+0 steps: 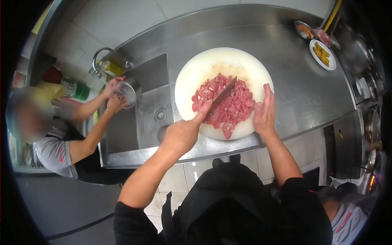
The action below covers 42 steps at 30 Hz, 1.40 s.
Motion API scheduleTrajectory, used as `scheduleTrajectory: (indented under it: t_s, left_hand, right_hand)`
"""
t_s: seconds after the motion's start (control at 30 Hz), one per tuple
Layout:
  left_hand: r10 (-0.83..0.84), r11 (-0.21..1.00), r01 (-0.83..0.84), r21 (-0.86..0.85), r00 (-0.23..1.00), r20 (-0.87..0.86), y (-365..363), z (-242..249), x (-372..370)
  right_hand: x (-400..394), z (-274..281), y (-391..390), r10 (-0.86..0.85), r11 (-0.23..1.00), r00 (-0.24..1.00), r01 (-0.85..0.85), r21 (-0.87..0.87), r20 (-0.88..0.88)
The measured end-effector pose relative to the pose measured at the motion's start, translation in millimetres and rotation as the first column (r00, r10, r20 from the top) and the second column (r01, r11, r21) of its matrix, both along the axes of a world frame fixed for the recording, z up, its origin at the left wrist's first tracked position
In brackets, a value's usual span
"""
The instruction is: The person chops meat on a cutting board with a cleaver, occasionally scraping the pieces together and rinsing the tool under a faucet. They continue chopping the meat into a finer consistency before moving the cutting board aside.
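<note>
"Where is the kitchen knife (223, 94) held?"
"In the left hand (180, 136) (index finger extended), over diced meat (242, 103) on the round cutting board (197, 70); its long axis is slanted, tip pointed forward-right."
"And the right hand (265, 114)?"
"Flattened, fingers straightened, beside the meat."

I see a grey metal worktop (302, 102) with a shiny, smooth surface, a raised edge along the wall and a curved outline through my lens. A sink (151, 73) is set into its left part. Just right of the sink, I have a round, whitish cutting board (185, 77) lying flat, reaching near the front edge. Well apart, at the far right corner, I make out a white plate (332, 64) of yellow food, with a metal bowl (300, 33) and a plastic-wrapped pink pack (322, 36) near it.
</note>
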<state>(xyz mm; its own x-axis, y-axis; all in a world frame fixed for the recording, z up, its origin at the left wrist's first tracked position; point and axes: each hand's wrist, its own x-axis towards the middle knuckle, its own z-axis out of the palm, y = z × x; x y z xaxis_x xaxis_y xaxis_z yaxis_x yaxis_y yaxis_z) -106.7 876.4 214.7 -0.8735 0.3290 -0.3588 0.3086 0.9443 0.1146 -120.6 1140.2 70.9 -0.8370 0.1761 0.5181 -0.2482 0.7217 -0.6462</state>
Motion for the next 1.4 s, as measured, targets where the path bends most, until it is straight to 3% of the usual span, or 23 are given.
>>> scheduleTrajectory:
  t_s: [0.1, 0.2, 0.33, 0.43, 0.6, 0.7, 0.73, 0.83, 0.87, 0.9, 0.93, 0.97, 1.0, 1.07, 1.13, 1.3, 1.37, 1.4]
  left_hand:
    - [0.063, 0.998, -0.062, -0.025, 0.997, 0.053, 4, 42, 1]
    - [0.125, 0.982, -0.113, 0.148, 0.989, -0.075, -2, 14, 15]
    - [0.049, 0.993, -0.05, -0.107, 0.999, -0.013, 2, 26, -1]
    - [0.072, 0.987, -0.054, 0.148, 0.991, -0.117, -11, 59, 7]
    - [-0.043, 0.994, 0.04, -0.103, 0.999, -0.028, -28, 3, -13]
    - [-0.017, 0.996, 0.018, -0.082, 1.0, 0.009, -32, 36, -22]
    - [-0.096, 0.992, 0.106, 0.066, 0.985, -0.143, -47, 31, -17]
    - [-0.045, 0.972, 0.082, 0.218, 0.985, -0.169, -61, 15, -7]
    - [-0.055, 0.989, 0.052, 0.142, 0.998, 0.023, -58, 9, -11]
    - [-0.085, 0.996, 0.087, -0.014, 0.989, 0.119, -59, -5, -17]
    - [-0.075, 0.997, 0.077, -0.001, 0.982, 0.173, -56, 6, -24]
    - [-0.121, 0.992, 0.117, 0.054, 0.991, 0.064, -59, 15, -23]
    - [-0.135, 0.99, 0.133, 0.049, 0.99, 0.043, -56, 37, -19]
    - [-0.077, 0.99, 0.081, 0.112, 0.996, -0.039, -62, 28, -9]
    - [-0.053, 0.99, 0.054, 0.133, 0.999, -0.012, -62, -5, -8]
    - [-0.072, 0.987, 0.071, 0.143, 0.997, 0.0, -50, 24, -15]
    - [-0.024, 0.992, 0.022, 0.122, 1.0, 0.02, -45, 43, 2]
    - [-0.046, 0.989, 0.046, 0.139, 0.999, -0.004, -46, 29, -1]
  right_hand:
    - [0, 3, 0, 0.011, 1.0, 1.0, -0.011, 0.002, -0.014]
    - [0, 3, -1, 0.029, 0.999, 1.0, -0.029, -0.021, -0.012]
    - [-2, 9, 1, 0.019, 1.0, 0.999, -0.019, 0.023, 0.034]
    - [-2, 7, -4, -0.021, 1.0, 0.999, 0.02, 0.019, 0.043]
    - [-4, 2, -2, -0.009, 1.0, 1.0, 0.009, -0.002, 0.004]
    - [-2, 7, -5, -0.022, 1.0, 0.999, 0.022, 0.003, 0.025]
    - [-2, 6, -5, -0.016, 1.0, 1.0, 0.016, -0.021, 0.011]
    - [-4, -4, -4, -0.031, 0.998, 1.0, 0.031, -0.058, -0.005]
    - [-5, -10, 2, -0.046, 0.996, 0.999, 0.046, 0.072, 0.005]
    - [-10, -27, 6, -0.048, 0.998, 0.998, 0.05, 0.047, -0.036]
    - [-15, -46, 12, -0.05, 0.998, 0.996, 0.052, 0.023, -0.077]
    - [-19, -64, 18, -0.053, 0.999, 0.992, 0.053, 0.0, -0.118]
    - [-26, -74, 26, -0.033, 0.964, 0.999, 0.026, -0.266, -0.019]
    - [-16, -58, 21, 0.047, 0.953, 0.993, -0.078, -0.292, -0.112]
    - [-15, -48, 9, 0.087, 0.93, 0.985, -0.133, -0.343, -0.146]
    - [-7, -33, 11, 0.117, 0.936, 0.961, -0.191, -0.295, -0.251]
    - [-13, -42, 9, 0.061, 0.876, 0.966, -0.173, -0.451, -0.251]
    - [-12, -40, 5, 0.032, 0.838, 0.97, -0.158, -0.522, -0.241]
